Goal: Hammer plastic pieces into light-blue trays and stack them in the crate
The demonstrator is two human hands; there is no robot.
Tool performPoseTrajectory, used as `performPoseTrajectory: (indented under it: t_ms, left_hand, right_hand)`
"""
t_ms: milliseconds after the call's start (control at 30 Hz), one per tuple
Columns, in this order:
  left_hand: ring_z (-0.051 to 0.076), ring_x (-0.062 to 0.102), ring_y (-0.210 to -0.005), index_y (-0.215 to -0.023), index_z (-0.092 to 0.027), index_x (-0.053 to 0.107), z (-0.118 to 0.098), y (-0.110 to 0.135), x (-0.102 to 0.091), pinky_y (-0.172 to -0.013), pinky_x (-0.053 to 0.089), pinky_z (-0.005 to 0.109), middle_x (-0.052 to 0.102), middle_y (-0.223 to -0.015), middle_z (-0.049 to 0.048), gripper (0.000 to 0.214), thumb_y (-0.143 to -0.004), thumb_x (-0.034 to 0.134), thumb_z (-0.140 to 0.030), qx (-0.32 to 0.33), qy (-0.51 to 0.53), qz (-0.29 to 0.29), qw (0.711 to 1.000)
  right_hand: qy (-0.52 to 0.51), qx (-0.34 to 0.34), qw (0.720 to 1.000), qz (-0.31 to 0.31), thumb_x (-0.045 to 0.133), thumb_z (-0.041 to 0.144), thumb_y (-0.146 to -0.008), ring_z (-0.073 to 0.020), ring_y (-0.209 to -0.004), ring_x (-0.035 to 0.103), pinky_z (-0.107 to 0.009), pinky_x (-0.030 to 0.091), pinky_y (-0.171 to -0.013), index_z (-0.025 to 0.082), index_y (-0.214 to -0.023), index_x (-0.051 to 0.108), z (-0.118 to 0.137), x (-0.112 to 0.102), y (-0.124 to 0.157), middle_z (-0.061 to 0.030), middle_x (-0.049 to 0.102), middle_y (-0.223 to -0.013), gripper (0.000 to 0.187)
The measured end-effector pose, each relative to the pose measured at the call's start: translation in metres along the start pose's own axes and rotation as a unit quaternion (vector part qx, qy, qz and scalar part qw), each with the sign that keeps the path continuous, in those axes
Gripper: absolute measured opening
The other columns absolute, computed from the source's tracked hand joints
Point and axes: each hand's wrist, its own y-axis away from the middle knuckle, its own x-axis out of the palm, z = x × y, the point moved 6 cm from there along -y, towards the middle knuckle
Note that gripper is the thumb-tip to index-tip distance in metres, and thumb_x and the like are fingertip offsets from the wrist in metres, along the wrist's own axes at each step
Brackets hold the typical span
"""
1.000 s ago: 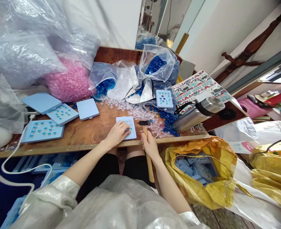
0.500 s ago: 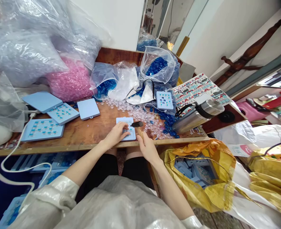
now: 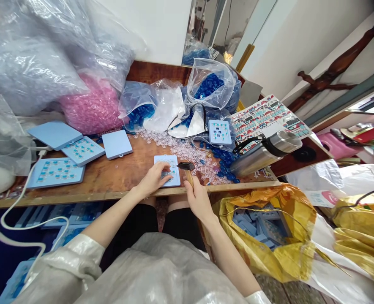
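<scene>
A small light-blue tray (image 3: 167, 162) with rows of little pieces lies near the front edge of the wooden table (image 3: 117, 177). My left hand (image 3: 153, 179) rests on the tray, fingers curled and pressing on its surface. My right hand (image 3: 197, 198) grips the wooden handle of a small hammer (image 3: 186, 167). The hammer's dark head hovers at the tray's right edge. Clear and blue plastic caps (image 3: 206, 162) lie scattered just right of the tray.
More blue trays (image 3: 56, 171) sit at the left, and another tray (image 3: 219, 131) leans on bags of blue caps (image 3: 210, 86). A pink bag (image 3: 93, 105), a steel flask (image 3: 264, 154) and a yellow sack (image 3: 269, 228) of blue trays surround the spot. A white cable (image 3: 18, 207) hangs left.
The hammer has shifted left from beside the tray to its right edge, and my right hand has slid up the handle. My left hand stayed on the tray.
</scene>
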Motion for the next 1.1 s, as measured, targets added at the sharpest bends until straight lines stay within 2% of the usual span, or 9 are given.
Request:
performPoseTrajectory:
  t_ms: [200,300,400,467,567,633,767,900,1100]
  left_hand:
    - [0.016,0.056,-0.086,-0.102,-0.019,0.045,-0.003,0.002,0.000,-0.078,0.047,0.031,0.058,-0.090,0.0024,0.030,-0.078,0.060,-0.026,-0.007,0.011,0.002,1.000]
    - [0.015,0.057,-0.084,-0.105,-0.020,0.046,0.003,-0.003,-0.008,-0.078,0.047,0.030,0.059,-0.090,0.0019,0.030,-0.079,0.058,-0.028,-0.015,0.019,-0.008,1.000]
    - [0.018,0.054,-0.093,-0.102,-0.018,0.050,0.029,-0.023,-0.030,-0.084,0.045,0.033,0.058,-0.099,0.0055,0.019,-0.083,0.049,-0.021,-0.023,-0.049,-0.072,0.996]
    - [0.021,0.050,-0.101,-0.101,-0.016,0.054,0.054,-0.043,-0.044,-0.091,0.041,0.038,0.056,-0.104,0.0090,0.021,-0.082,0.044,-0.013,-0.021,-0.125,-0.099,0.987]
    - [0.023,0.051,-0.096,-0.090,-0.014,0.058,0.089,-0.068,-0.048,-0.088,0.041,0.041,0.057,-0.095,0.0108,0.021,-0.079,0.042,-0.008,-0.030,-0.186,-0.041,0.981]
    - [0.023,0.053,-0.090,-0.084,-0.014,0.059,0.100,-0.072,-0.048,-0.083,0.043,0.039,0.057,-0.087,0.0099,0.019,-0.079,0.041,-0.010,-0.043,-0.188,-0.022,0.981]
    - [0.020,0.055,-0.084,-0.087,-0.016,0.058,0.092,-0.048,-0.053,-0.078,0.045,0.034,0.059,-0.088,0.0071,0.013,-0.080,0.049,-0.020,-0.058,-0.130,-0.056,0.988]
    - [0.018,0.057,-0.081,-0.087,-0.018,0.059,0.086,-0.018,-0.050,-0.078,0.045,0.032,0.063,-0.084,0.0032,0.011,-0.080,0.052,-0.023,-0.075,-0.070,-0.035,0.994]
    - [0.014,0.057,-0.074,-0.096,-0.016,0.056,0.090,-0.008,-0.053,-0.071,0.048,0.029,0.058,-0.093,0.0046,0.024,-0.076,0.060,-0.028,-0.090,-0.022,-0.070,0.993]
  right_hand:
    - [0.081,0.027,0.992,0.096,0.033,0.034,-0.091,-0.0212,-0.070,0.061,-0.024,0.035,-0.059,0.019,-0.094,0.051,-0.002,0.014,-0.003,-0.0053,0.063,-0.074,0.023]
    - [0.014,0.022,0.998,0.057,0.030,0.034,-0.092,-0.0206,-0.076,0.062,-0.025,0.038,-0.063,0.020,-0.098,0.050,-0.007,0.009,-0.006,-0.0049,0.065,-0.080,0.025]
    - [-0.061,0.024,0.998,0.001,0.030,0.037,-0.091,-0.0197,-0.085,0.061,-0.027,0.041,-0.070,0.020,-0.102,0.050,-0.020,0.003,-0.008,-0.0066,0.065,-0.093,0.028]
    - [-0.072,0.030,0.997,-0.007,0.031,0.038,-0.091,-0.0199,-0.087,0.061,-0.028,0.042,-0.073,0.019,-0.101,0.051,-0.029,0.004,-0.009,-0.0072,0.066,-0.095,0.029]
    - [-0.059,0.032,0.998,0.005,0.033,0.038,-0.090,-0.0207,-0.084,0.062,-0.030,0.043,-0.073,0.019,-0.102,0.052,-0.034,0.009,-0.009,-0.0063,0.066,-0.091,0.030]
    - [-0.053,0.030,0.998,0.009,0.034,0.037,-0.089,-0.0208,-0.083,0.062,-0.031,0.043,-0.073,0.019,-0.103,0.052,-0.034,0.011,-0.009,-0.0061,0.066,-0.091,0.029]
    - [-0.074,0.031,0.997,0.005,0.033,0.037,-0.090,-0.0205,-0.084,0.061,-0.031,0.043,-0.074,0.019,-0.103,0.052,-0.034,0.010,-0.009,-0.0061,0.066,-0.092,0.029]
    - [-0.080,0.033,0.996,0.007,0.034,0.039,-0.089,-0.0202,-0.081,0.061,-0.030,0.043,-0.073,0.019,-0.102,0.053,-0.035,0.009,-0.009,-0.0055,0.066,-0.088,0.030]
    - [-0.071,0.037,0.997,0.003,0.034,0.041,-0.089,-0.0196,-0.078,0.060,-0.029,0.043,-0.071,0.018,-0.104,0.053,-0.034,0.009,-0.007,-0.0053,0.065,-0.086,0.034]
